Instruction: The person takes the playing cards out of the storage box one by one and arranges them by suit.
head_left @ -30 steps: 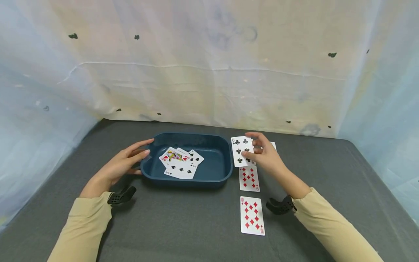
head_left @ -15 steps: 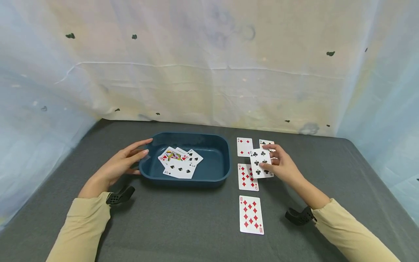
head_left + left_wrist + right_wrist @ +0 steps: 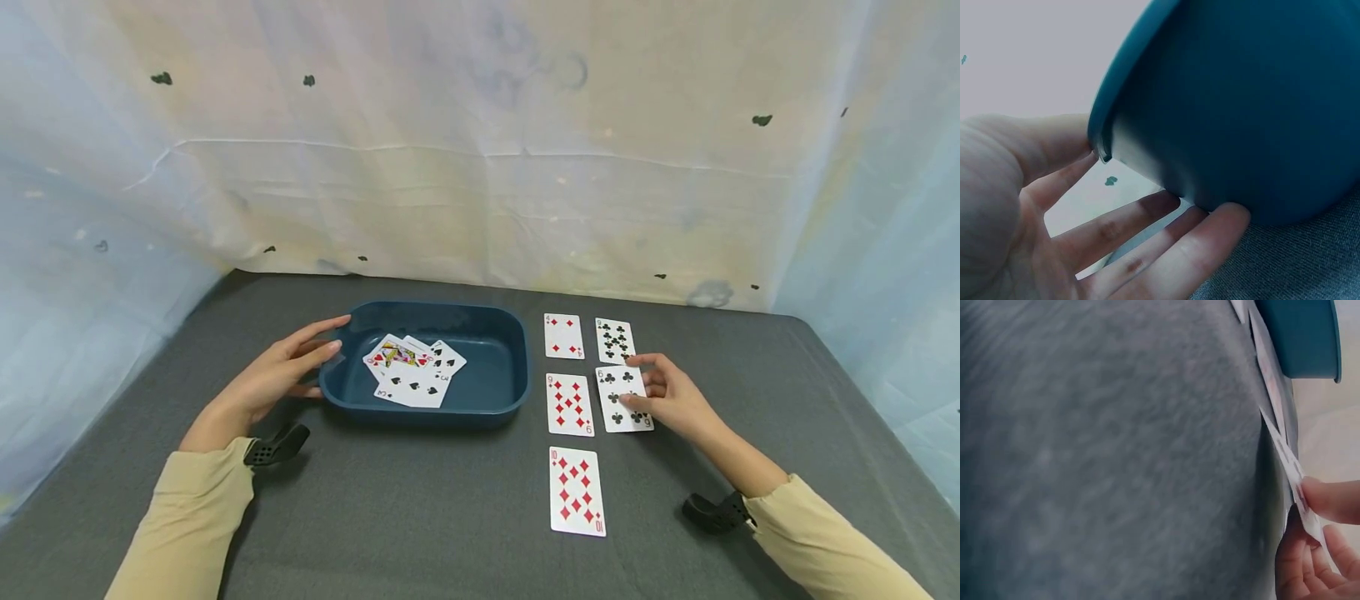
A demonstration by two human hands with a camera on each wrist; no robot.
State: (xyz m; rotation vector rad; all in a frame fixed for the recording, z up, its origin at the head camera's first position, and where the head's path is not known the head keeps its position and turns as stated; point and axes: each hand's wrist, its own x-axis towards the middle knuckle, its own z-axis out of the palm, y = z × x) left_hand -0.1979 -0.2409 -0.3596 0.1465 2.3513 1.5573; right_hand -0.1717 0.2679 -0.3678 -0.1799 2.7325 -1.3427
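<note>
A six of clubs [image 3: 619, 400] lies face up on the grey cloth, right of a nine of diamonds [image 3: 569, 404] and below a nine of clubs [image 3: 615, 340]. My right hand [image 3: 660, 396] pinches its right edge between thumb and fingers; the right wrist view shows the card [image 3: 1291, 469] slightly lifted in the fingers [image 3: 1329, 500]. My left hand [image 3: 277, 379] rests with straight fingers against the left wall of a dark blue tray [image 3: 517, 354]. In the left wrist view those fingers [image 3: 1147, 250] lie along the tray [image 3: 1241, 106]. Several cards [image 3: 412, 375] lie loose inside the tray.
A four of diamonds [image 3: 563, 336] lies above the nine of diamonds, and a ten of diamonds [image 3: 577, 491] below it. A pale cloth backdrop [image 3: 480, 167] closes off the back and both sides of the grey table [image 3: 420, 517].
My right hand carried the six of clubs from beside the tray to the right and nearer, down onto the cloth under the nine of clubs. The left hand stayed on the tray.
</note>
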